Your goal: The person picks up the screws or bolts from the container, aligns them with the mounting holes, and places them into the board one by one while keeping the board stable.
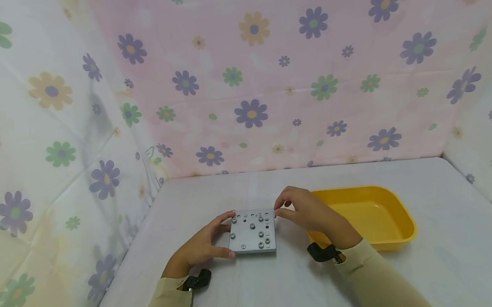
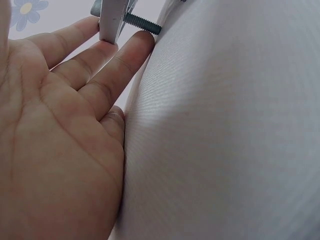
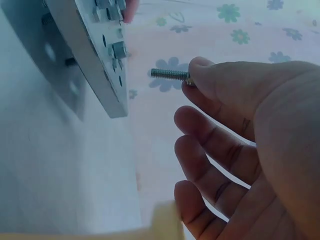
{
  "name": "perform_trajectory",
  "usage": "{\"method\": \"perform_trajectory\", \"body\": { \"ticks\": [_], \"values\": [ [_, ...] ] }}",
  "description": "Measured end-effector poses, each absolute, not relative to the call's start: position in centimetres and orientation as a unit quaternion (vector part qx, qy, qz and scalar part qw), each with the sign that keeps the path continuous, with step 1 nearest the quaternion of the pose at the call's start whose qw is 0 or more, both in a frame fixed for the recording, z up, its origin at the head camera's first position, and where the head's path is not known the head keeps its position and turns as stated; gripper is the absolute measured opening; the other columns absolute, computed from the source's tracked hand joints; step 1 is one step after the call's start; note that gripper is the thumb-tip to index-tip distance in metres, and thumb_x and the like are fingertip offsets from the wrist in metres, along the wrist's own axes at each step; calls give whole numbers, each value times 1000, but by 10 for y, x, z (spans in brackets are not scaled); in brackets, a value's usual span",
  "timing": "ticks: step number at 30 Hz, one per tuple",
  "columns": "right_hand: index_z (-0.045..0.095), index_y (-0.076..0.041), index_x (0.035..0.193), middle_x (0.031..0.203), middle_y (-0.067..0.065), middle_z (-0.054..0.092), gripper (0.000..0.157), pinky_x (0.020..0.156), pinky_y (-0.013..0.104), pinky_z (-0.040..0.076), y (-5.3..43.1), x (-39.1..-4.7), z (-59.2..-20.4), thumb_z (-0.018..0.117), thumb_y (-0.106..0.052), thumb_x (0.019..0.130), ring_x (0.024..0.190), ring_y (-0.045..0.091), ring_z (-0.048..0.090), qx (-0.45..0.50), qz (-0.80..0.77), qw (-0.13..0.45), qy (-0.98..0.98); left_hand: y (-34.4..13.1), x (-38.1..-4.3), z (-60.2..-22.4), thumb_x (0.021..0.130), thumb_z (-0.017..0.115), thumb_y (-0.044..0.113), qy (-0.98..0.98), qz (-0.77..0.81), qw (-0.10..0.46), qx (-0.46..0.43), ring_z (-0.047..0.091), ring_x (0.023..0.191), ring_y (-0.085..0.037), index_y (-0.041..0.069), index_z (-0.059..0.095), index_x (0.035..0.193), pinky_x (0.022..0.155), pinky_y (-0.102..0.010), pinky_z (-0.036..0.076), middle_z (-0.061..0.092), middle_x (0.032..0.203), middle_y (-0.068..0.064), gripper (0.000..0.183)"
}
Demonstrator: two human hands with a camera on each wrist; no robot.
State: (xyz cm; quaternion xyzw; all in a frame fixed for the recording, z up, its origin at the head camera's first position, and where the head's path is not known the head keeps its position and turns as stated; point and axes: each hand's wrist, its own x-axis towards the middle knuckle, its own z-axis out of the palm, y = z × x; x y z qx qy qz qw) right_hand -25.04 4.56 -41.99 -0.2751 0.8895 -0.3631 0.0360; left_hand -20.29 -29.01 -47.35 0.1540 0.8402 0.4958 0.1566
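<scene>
On a white-covered table (image 1: 239, 289), a person's left hand (image 1: 199, 246) is gripping a square metal plate (image 1: 246, 237) along its left side, thumb at the near corner and a finger at the far one. Silvery and flat, the plate is bearing several round-headed screws (image 1: 252, 226) and showing dark holes between them. The right hand (image 1: 311, 210) is hovering at the plate's far right corner; a yellow tray (image 1: 388, 246) is sitting farther right, leaving a strip of table between. White surface is stretching in front of the near edge, and the table's back edge is running well beyond, beneath a flowered curtain (image 1: 284, 88).

From the left wrist, fingers are extending nearly straight to the plate's edge as a threaded shank (image 2: 144, 23) is jutting below, close to the table.

From the right wrist, thumb and forefinger are pinching a loose bolt (image 3: 168, 74) by its head end, the other fingers curving apart from it. Its threaded tip is pointing toward the plate, a gap separating the two.
</scene>
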Motion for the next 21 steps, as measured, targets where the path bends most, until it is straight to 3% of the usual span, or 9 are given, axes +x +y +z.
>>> {"method": "perform_trajectory", "body": {
  "ticks": [15,21],
  "values": [
    [72,-32,94,103,-17,63,4,91,32,51,36,-249,-429,77,-31,95,102,14,58,-280,-335,42,899,-290,-205,-477,71,96,26,848,487,153,140,30,154,-28,40,34,159,124,-67,3,59,148,-2,108],
    [76,-26,97,103,-15,64,6,90,34,51,35,-250,-431,77,-32,95,102,16,59,-292,-323,39,900,-290,-205,-476,69,97,28,852,484,154,128,23,158,-29,44,36,157,123,-68,1,60,147,-3,108]
  ]
}}
